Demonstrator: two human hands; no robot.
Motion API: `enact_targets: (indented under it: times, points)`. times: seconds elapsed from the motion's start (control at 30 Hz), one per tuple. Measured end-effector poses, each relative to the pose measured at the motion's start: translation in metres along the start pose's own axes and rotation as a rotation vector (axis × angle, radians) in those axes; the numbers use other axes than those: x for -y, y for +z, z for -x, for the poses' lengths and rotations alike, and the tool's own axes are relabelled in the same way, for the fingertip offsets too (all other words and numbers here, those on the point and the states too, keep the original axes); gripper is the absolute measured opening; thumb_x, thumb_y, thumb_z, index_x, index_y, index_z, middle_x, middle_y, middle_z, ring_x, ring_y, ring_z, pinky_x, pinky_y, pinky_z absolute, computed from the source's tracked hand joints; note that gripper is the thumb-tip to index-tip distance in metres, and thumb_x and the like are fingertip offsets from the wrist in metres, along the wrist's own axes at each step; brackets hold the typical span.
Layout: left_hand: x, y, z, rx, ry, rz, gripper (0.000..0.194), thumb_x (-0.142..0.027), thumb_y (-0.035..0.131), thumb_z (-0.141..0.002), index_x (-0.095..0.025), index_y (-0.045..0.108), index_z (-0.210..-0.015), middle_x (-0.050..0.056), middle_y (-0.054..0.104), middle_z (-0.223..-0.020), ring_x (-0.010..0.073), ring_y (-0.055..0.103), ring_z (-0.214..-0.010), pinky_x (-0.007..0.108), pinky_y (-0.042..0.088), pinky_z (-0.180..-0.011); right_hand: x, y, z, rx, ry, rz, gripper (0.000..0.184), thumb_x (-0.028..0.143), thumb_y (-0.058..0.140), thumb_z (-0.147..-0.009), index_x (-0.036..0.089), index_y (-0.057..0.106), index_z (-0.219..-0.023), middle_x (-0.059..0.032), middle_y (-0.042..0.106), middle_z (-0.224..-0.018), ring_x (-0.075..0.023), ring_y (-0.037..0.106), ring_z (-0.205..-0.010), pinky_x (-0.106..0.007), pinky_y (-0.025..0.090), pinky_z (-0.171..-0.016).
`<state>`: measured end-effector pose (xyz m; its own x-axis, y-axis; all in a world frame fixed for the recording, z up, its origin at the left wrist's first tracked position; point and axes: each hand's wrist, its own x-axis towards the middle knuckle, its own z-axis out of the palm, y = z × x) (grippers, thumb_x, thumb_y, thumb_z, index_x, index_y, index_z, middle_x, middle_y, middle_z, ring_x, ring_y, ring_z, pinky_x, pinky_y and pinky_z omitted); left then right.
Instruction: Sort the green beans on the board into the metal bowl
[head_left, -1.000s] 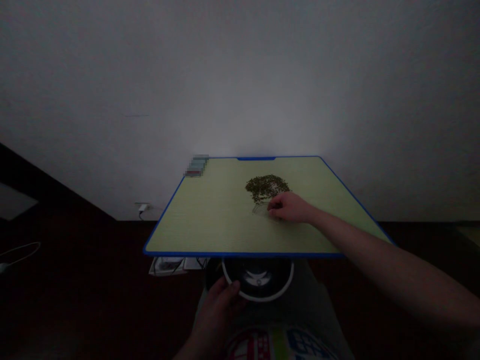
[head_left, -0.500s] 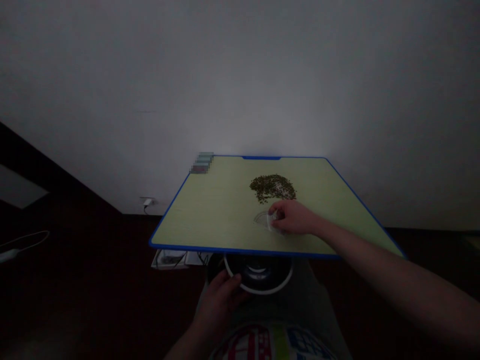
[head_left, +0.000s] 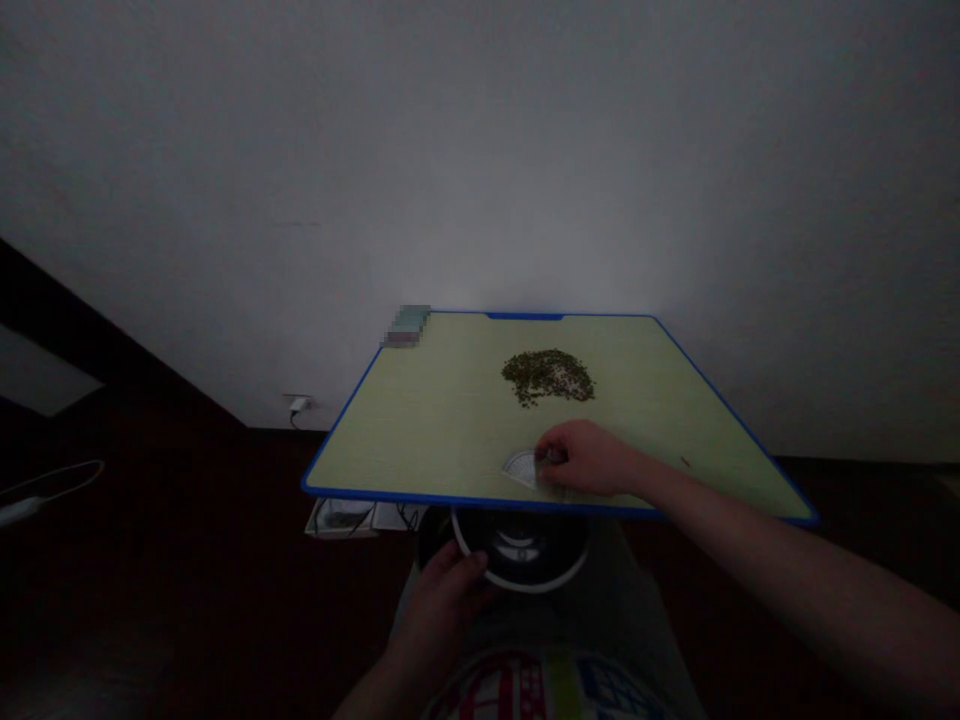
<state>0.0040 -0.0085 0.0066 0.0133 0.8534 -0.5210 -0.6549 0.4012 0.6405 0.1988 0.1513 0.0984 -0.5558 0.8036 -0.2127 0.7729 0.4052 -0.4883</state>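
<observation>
My right hand [head_left: 581,457] is closed on a clear protractor [head_left: 521,467], whose curved, marked edge points left. The protractor is low over or on the pale tabletop [head_left: 420,420], close to its front edge; I cannot tell whether it touches. Behind it lies a loose, spread heap of small brownish-green grains [head_left: 546,372]. Below the table's front edge, my left hand [head_left: 450,585] grips the left rim of a dark bowl [head_left: 525,582] with a white rim. The bowl's far side is hidden under the table edge. A glint shows on its inner bottom.
A blue border edges the table. A blurred-out item [head_left: 406,327] lies at its far left corner, and a small brown bit [head_left: 685,462] near its right side. Behind stands a plain wall [head_left: 480,160] with a plugged-in charger [head_left: 298,404]. A white tray [head_left: 341,518] with cables sits below left.
My right hand has moved toward me with the protractor, nearer the table's front edge. A small brown bit now shows near the table's right side. My left hand still grips the bowl.
</observation>
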Motion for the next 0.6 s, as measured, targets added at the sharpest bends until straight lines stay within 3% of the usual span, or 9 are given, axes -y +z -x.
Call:
enact_targets:
  times: [0.4, 0.6]
  points:
    - [0.0, 0.002, 0.0, -0.001, 0.003, -0.018, 0.024, -0.02, 0.075, -0.072, -0.014, 0.075, -0.095, 0.012, 0.081, -0.098, 0.0295, 0.074, -0.095, 0.042, 0.055, -0.091, 0.012, 0.004, 0.014, 0.023, -0.009, -0.049, 0.025, 0.024, 0.064, -0.072, 0.015, 0.076, -0.092, -0.0026, 0.067, -0.068, -0.0132, 0.056, -0.06, -0.024, 0.037, -0.055]
    - [0.001, 0.0, -0.001, -0.03, -0.004, -0.026, 0.022, -0.019, 0.073, -0.074, -0.014, 0.073, -0.095, 0.012, 0.081, -0.098, 0.028, 0.074, -0.094, 0.039, 0.057, -0.087, 0.013, 0.005, 0.021, 0.031, -0.087, -0.077, 0.028, 0.022, 0.064, -0.073, 0.016, 0.076, -0.097, -0.0023, 0.068, -0.068, -0.013, 0.057, -0.059, -0.024, 0.038, -0.056]
